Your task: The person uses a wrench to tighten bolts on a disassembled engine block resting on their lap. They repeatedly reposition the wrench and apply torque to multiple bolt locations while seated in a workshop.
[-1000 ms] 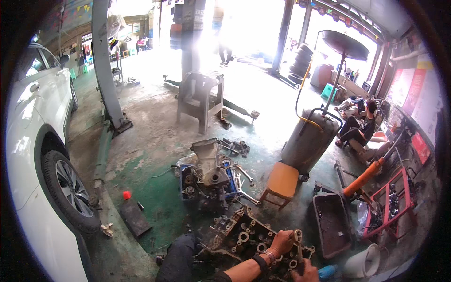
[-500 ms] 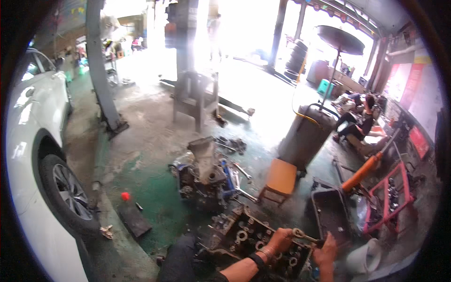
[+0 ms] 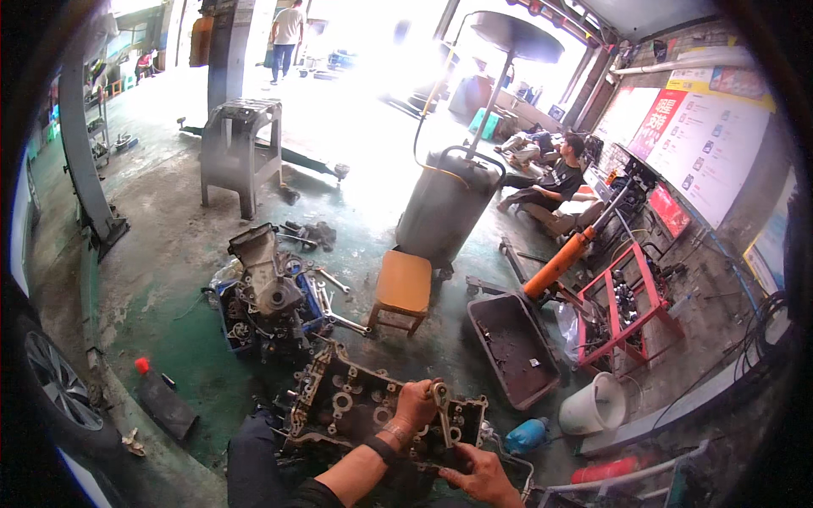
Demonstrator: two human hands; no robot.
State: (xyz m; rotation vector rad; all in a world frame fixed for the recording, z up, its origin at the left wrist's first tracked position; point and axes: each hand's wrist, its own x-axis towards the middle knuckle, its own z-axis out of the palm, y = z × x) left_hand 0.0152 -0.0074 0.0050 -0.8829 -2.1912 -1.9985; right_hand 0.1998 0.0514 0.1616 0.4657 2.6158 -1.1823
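The person's left hand [image 3: 413, 408] is closed at the head of a ratchet wrench [image 3: 445, 416], the right [image 3: 483, 476] grips its handle end, and the engine block [image 3: 362, 405] lies below, extending leftward.

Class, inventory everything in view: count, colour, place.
Engine block: one, grey, lower centre.
Ratchet: one, silver, over block.
Engine assembly: one, grey, centre left.
Wrenches: several, silver, beside it.
Low stool: one, orange, centre.
Tall stool: one, grey, upper left.
Tank: one, grey, centre.
Tray: one, dark, right.
Bucket: one, white, right.
Frame: one, red, right.
Car wheel: one, dark, left.
People: at least two, black/white tops, background.
Left hand: one, bare, at ratchet's head.
Right hand: one, bare, at ratchet's handle.
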